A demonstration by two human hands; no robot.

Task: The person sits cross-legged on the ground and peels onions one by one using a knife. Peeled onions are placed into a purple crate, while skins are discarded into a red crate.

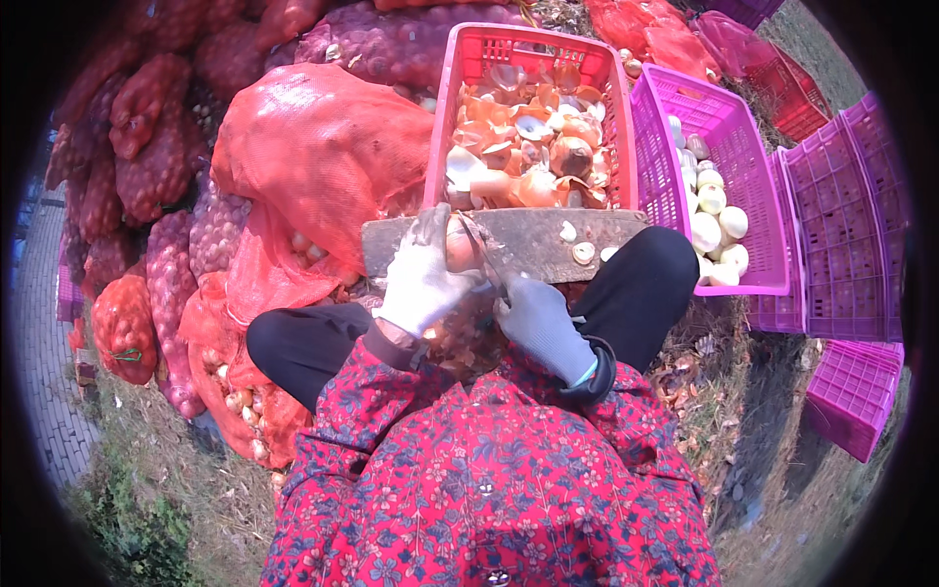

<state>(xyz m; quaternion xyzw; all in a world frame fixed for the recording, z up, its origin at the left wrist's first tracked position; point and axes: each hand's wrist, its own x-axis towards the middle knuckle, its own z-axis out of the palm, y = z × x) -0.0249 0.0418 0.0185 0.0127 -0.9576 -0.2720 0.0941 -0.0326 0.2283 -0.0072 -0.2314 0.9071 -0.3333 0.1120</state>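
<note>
On a worn wooden board [535, 229] across the near end of a red plastic crate [438, 132], my left hand [425, 282], in a white work glove, holds an unpeeled onion [461, 246]. My right hand [541, 319], in a grey-blue coated glove, is shut on a knife [490, 263], its blade against the onion's right side. Cut onion slices [583, 253] lie on the right part of the board. Onion skins [513, 150] and a brownish onion [571, 156] fill the red crate. Peeled white onions [711, 199] lie in a purple crate [741, 125] at the right.
A large red mesh sack [315, 139] stands left of the red crate, with many mesh sacks of onions [158, 161] piled beyond. Stacked purple crates [843, 220] stand at the far right, another purple crate [857, 396] below them. Dry grass and loose skins cover the ground.
</note>
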